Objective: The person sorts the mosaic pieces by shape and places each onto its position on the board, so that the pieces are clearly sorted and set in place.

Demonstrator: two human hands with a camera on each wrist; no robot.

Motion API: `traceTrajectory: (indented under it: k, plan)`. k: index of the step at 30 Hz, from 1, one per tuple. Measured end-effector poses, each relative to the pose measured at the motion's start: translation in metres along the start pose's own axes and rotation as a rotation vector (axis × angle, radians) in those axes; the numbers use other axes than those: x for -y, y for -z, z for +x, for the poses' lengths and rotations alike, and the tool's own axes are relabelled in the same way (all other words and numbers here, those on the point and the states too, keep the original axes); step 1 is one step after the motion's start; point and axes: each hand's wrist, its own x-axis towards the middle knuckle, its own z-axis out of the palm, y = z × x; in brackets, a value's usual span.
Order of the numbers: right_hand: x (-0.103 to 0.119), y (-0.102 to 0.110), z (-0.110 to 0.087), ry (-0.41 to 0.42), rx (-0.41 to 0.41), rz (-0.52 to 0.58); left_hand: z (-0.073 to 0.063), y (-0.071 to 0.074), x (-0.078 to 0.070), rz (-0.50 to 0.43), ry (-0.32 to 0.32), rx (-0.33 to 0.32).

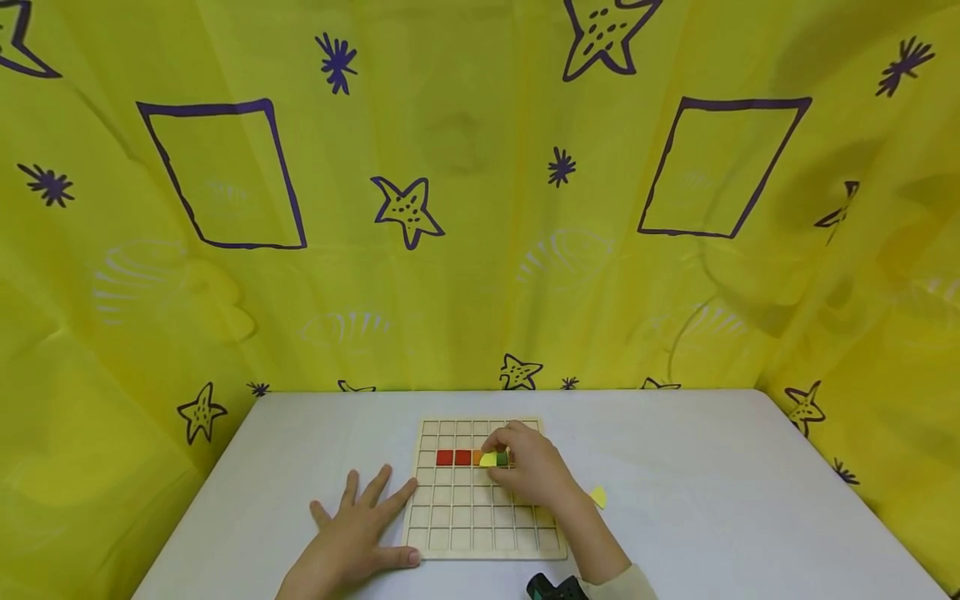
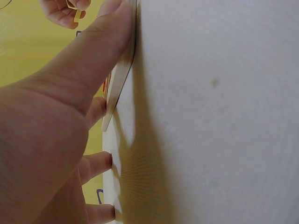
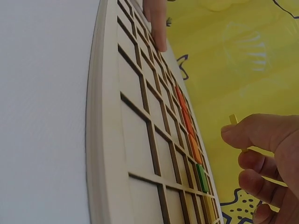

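Note:
A wooden grid board (image 1: 483, 542) lies on the table. Along one of its rows sit two red tiles (image 1: 445, 457), an orange tile (image 3: 195, 148) and a green tile (image 3: 202, 178). Above that row, my right hand (image 1: 532, 467) pinches a small yellow piece (image 1: 488, 459) between thumb and fingers, and the right wrist view shows it held off the board. My left hand (image 1: 352, 533) is spread flat at the board's left side. Its thumb (image 2: 93, 51) and index finger rest on the board's edge, and other fingertips touch the table.
Another yellow piece (image 1: 598, 497) lies on the white table (image 1: 712, 500), right of the board and partly behind my right forearm. A black object (image 1: 555, 587) shows beside the right sleeve. A yellow patterned curtain (image 1: 472, 292) surrounds the table's back and sides.

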Motion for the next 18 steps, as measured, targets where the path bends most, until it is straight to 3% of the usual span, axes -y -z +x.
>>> traceTrajectory:
  k: [18]
  plan:
    - [0.013, -0.011, 0.008, 0.042, 0.010, 0.006, -0.002, 0.001, 0.000, -0.016, -0.008, -0.009]
